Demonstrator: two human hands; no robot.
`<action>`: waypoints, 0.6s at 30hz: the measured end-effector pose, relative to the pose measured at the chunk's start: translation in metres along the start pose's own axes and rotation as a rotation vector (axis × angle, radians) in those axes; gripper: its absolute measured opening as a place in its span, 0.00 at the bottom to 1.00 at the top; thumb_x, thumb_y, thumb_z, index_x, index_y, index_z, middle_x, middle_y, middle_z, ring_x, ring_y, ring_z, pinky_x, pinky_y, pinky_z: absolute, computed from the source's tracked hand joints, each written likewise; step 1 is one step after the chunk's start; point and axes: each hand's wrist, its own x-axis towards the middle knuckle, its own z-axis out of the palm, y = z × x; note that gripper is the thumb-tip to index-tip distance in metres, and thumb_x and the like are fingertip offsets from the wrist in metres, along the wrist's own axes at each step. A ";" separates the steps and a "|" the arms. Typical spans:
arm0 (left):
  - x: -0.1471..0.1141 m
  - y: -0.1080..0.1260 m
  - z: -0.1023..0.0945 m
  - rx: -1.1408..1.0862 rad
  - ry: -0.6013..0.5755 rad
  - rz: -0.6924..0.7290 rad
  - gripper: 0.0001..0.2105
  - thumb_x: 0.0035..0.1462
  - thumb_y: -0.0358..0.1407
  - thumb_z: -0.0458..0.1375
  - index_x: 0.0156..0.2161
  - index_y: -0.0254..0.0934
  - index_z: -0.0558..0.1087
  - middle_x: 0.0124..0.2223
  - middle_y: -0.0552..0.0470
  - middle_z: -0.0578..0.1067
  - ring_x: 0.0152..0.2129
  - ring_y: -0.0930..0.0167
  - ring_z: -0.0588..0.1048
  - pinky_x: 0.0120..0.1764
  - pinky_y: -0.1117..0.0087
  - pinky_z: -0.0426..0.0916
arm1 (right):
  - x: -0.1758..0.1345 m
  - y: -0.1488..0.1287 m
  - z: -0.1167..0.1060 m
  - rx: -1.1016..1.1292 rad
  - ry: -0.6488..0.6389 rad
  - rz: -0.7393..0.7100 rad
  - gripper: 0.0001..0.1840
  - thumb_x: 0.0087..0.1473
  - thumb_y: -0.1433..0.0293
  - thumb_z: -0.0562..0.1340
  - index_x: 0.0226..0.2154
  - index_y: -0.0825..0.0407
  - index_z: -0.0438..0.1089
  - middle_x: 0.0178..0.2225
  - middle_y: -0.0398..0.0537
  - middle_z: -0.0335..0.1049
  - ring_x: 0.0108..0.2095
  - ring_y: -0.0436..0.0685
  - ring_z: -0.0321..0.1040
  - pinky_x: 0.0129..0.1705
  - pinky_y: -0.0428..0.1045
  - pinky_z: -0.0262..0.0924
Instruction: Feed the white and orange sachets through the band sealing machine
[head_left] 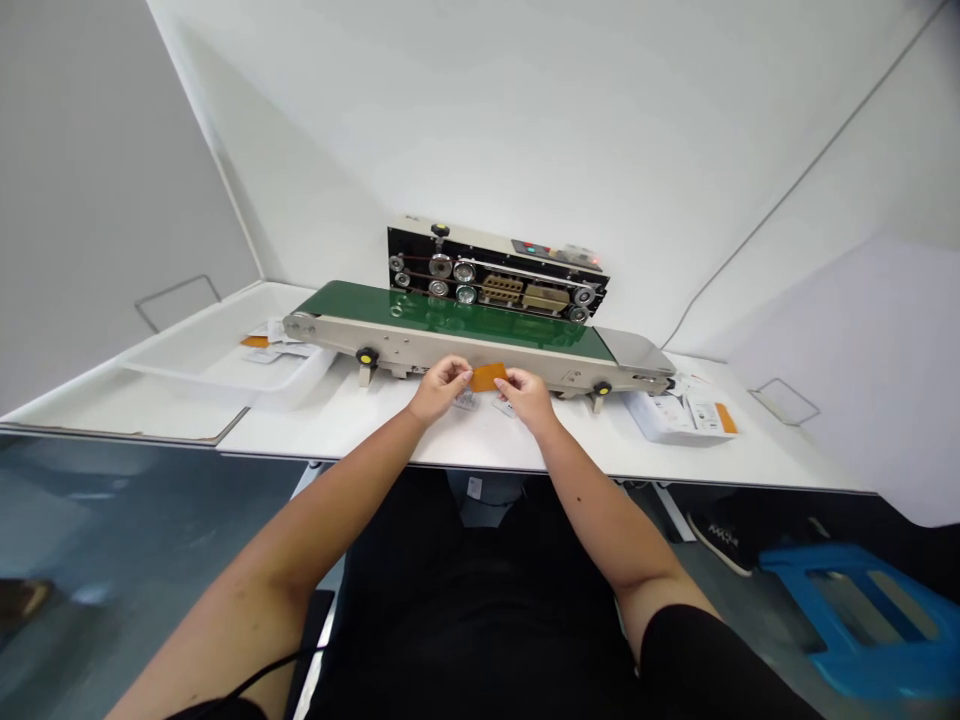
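Observation:
A small flat orange packet [488, 377] is held up just in front of the conveyor machine, over the white table. My left hand [441, 388] pinches its left edge between thumb and fingers. At its lower right corner, the thumb and fingers of my right hand [527, 396] are closed on it. Below the packet, partly covered by my hands, lie clear or whitish printed pieces [504, 407] whose kind I cannot make out.
Behind my hands stands a band sealing machine [499, 275] with a green conveyor belt [352, 300]. A translucent tray [202, 385] with several packets sits left; a white box [667, 425] of packets sits right. A blue stool [862, 650] and a person's shoe [720, 543] are lower right.

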 end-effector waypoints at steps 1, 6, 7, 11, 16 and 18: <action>0.001 0.000 0.000 -0.024 -0.024 -0.007 0.18 0.55 0.46 0.65 0.44 0.37 0.67 0.30 0.57 0.72 0.16 0.79 0.64 0.21 0.77 0.59 | 0.006 -0.004 -0.009 0.025 0.014 0.009 0.14 0.52 0.59 0.66 0.35 0.53 0.74 0.21 0.41 0.71 0.20 0.51 0.67 0.25 0.46 0.63; 0.000 -0.001 -0.001 0.008 -0.104 -0.049 0.21 0.55 0.47 0.64 0.47 0.37 0.66 0.33 0.55 0.72 0.18 0.79 0.65 0.23 0.76 0.61 | 0.057 -0.031 -0.111 0.104 0.444 -0.049 0.12 0.53 0.61 0.65 0.33 0.53 0.69 0.20 0.40 0.69 0.16 0.46 0.63 0.18 0.40 0.56; 0.000 -0.001 -0.001 0.042 -0.116 -0.061 0.20 0.55 0.48 0.63 0.45 0.36 0.67 0.32 0.54 0.72 0.19 0.79 0.65 0.23 0.76 0.61 | 0.068 -0.033 -0.135 0.098 0.551 -0.039 0.09 0.55 0.63 0.64 0.31 0.53 0.68 0.19 0.39 0.68 0.16 0.45 0.63 0.17 0.39 0.55; -0.003 -0.001 -0.001 0.200 -0.181 -0.077 0.18 0.56 0.49 0.61 0.40 0.34 0.70 0.30 0.54 0.71 0.22 0.76 0.67 0.26 0.75 0.62 | 0.101 -0.031 -0.203 0.116 0.733 0.218 0.06 0.54 0.77 0.57 0.28 0.53 0.64 0.16 0.37 0.63 0.15 0.44 0.59 0.15 0.37 0.53; -0.004 -0.002 0.000 0.346 -0.243 -0.053 0.15 0.57 0.47 0.60 0.38 0.34 0.72 0.29 0.54 0.70 0.24 0.74 0.67 0.28 0.74 0.62 | 0.122 -0.022 -0.211 0.190 0.673 0.437 0.11 0.48 0.84 0.57 0.28 0.53 0.61 0.15 0.36 0.60 0.14 0.44 0.57 0.13 0.36 0.50; -0.004 -0.003 -0.001 0.381 -0.256 -0.044 0.15 0.57 0.46 0.60 0.38 0.35 0.72 0.30 0.55 0.70 0.24 0.74 0.67 0.29 0.74 0.62 | 0.128 -0.021 -0.204 0.202 0.651 0.458 0.11 0.47 0.84 0.59 0.28 0.52 0.60 0.15 0.35 0.58 0.14 0.43 0.56 0.12 0.36 0.49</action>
